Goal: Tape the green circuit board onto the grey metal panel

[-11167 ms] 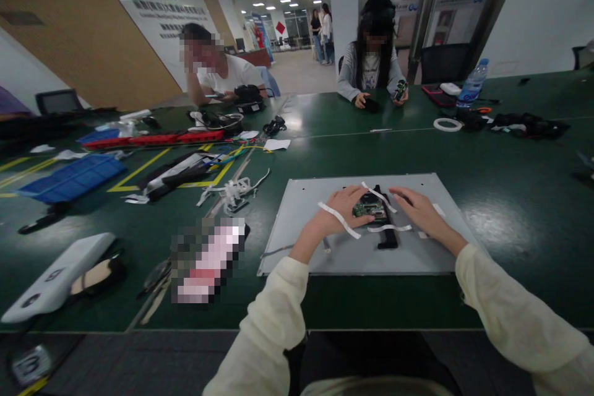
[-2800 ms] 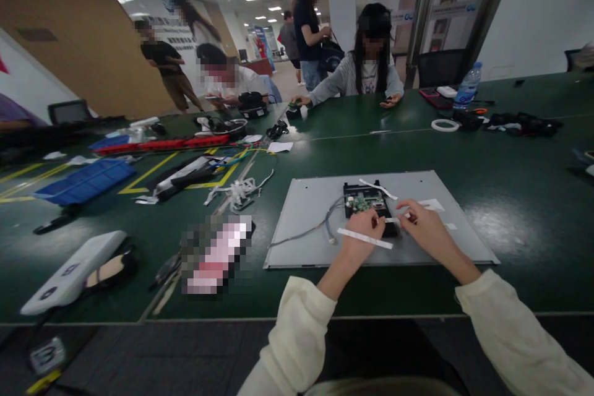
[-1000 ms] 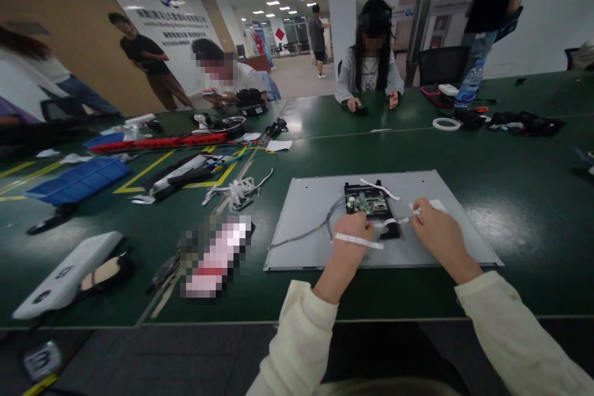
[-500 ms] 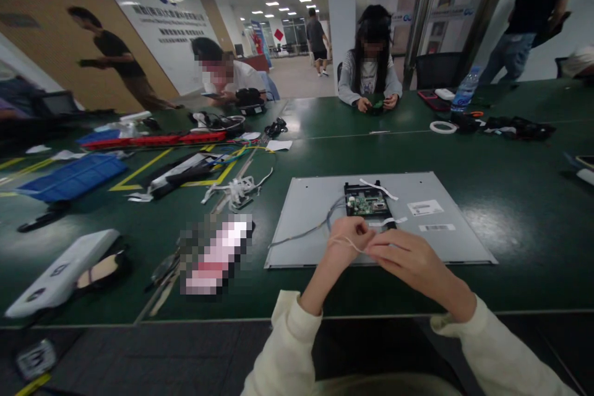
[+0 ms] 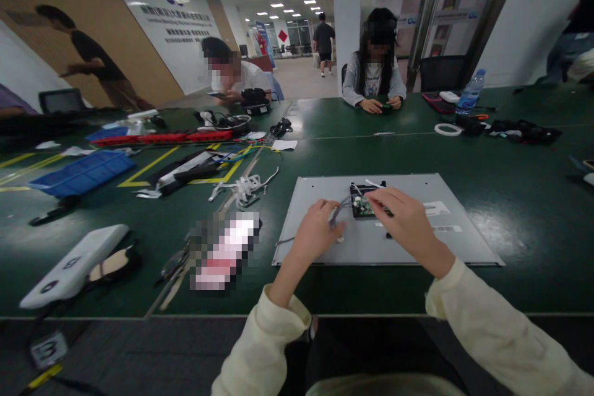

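On the dark green tabletop (image 5: 334, 151) lies a flat, light-grey rectangular panel (image 5: 304, 201), and on its middle sits a green circuit board (image 5: 361, 205) in a black plastic frame, partly covered by the right hand (image 5: 411, 219). That hand's grip is narrow, fingertips bunched over the board; whether they pinch anything cannot be told. Just beyond them shows a thin white paper-like strip (image 5: 375, 184). The left hand (image 5: 314, 232) is loosely curved over the panel's left part, at a bundle of thin grey cable (image 5: 344, 203) that runs to the frame; its grip is half-curled, and whether it holds the cable cannot be told. Left of the panel, apart from it, lies a tangled heap of white strips (image 5: 247, 189).
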Action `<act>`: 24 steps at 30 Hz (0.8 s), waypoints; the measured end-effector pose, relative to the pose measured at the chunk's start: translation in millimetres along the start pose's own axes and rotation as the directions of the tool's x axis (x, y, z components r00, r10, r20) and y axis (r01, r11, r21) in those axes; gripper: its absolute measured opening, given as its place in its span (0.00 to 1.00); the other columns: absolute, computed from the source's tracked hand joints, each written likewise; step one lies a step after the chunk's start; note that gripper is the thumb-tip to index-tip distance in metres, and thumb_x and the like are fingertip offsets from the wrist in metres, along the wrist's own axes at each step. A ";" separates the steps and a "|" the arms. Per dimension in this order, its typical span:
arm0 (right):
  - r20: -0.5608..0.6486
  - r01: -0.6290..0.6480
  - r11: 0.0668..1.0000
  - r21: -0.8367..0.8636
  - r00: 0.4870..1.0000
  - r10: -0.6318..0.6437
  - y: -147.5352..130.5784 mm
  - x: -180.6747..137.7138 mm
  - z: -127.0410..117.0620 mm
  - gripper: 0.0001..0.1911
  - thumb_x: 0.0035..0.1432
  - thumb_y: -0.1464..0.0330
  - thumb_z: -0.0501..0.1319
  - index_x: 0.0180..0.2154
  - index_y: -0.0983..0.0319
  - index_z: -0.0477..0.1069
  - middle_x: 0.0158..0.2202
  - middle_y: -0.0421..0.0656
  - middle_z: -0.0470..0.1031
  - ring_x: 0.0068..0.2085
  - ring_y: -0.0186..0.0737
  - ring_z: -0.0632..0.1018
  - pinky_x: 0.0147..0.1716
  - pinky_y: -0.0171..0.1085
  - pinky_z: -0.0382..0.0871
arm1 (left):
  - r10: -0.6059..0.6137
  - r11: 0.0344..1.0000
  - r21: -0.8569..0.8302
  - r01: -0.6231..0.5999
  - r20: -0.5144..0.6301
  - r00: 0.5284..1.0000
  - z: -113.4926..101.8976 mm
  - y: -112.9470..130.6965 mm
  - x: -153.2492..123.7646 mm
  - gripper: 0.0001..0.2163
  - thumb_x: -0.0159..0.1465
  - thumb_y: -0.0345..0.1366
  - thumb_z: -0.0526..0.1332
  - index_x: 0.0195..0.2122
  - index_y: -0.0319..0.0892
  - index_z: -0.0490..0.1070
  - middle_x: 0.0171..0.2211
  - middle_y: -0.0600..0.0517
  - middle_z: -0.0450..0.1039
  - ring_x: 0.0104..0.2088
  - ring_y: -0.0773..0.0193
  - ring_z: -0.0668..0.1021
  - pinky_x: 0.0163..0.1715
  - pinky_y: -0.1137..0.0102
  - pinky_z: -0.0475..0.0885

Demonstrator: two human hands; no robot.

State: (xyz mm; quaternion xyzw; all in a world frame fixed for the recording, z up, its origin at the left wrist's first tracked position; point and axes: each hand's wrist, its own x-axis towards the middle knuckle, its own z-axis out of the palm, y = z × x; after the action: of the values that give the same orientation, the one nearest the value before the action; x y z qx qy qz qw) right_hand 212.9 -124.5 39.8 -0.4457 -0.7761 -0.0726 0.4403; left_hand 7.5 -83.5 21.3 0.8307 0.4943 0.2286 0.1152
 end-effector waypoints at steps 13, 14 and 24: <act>0.149 -0.020 0.998 -0.053 0.988 0.027 23.8 10.3 68.0 0.13 0.64 0.72 0.52 0.44 0.63 0.73 0.44 0.48 0.75 0.45 0.42 0.74 0.46 0.40 0.68 | -0.077 0.997 -0.012 0.076 -0.057 0.995 14.7 -28.4 -4.9 0.18 0.58 0.23 0.54 0.49 0.41 0.68 0.45 0.47 0.69 0.38 0.63 0.76 0.44 0.68 0.71; 0.145 -0.017 0.998 -0.058 0.989 0.025 24.3 7.9 69.4 0.12 0.64 0.72 0.53 0.44 0.63 0.73 0.44 0.48 0.75 0.45 0.41 0.74 0.46 0.40 0.68 | -0.075 0.997 -0.008 0.075 -0.059 0.995 14.1 -28.6 -4.9 0.17 0.59 0.23 0.54 0.49 0.41 0.68 0.46 0.47 0.69 0.40 0.63 0.76 0.45 0.68 0.71; 0.208 0.141 0.984 -0.107 0.971 -0.117 15.3 -0.6 78.3 0.11 0.61 0.76 0.55 0.43 0.64 0.73 0.45 0.49 0.75 0.48 0.42 0.74 0.47 0.40 0.69 | 0.085 0.992 0.088 -0.089 0.048 0.995 8.3 -24.6 -10.4 0.11 0.66 0.32 0.54 0.45 0.43 0.73 0.44 0.49 0.76 0.47 0.59 0.74 0.50 0.63 0.66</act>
State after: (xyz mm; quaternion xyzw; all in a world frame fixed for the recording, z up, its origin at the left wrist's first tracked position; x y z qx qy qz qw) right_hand 176.1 -76.3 -12.0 -0.4251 -0.8380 -0.1025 0.3263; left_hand -11.5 -80.3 1.1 0.8606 0.4649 0.1926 0.0783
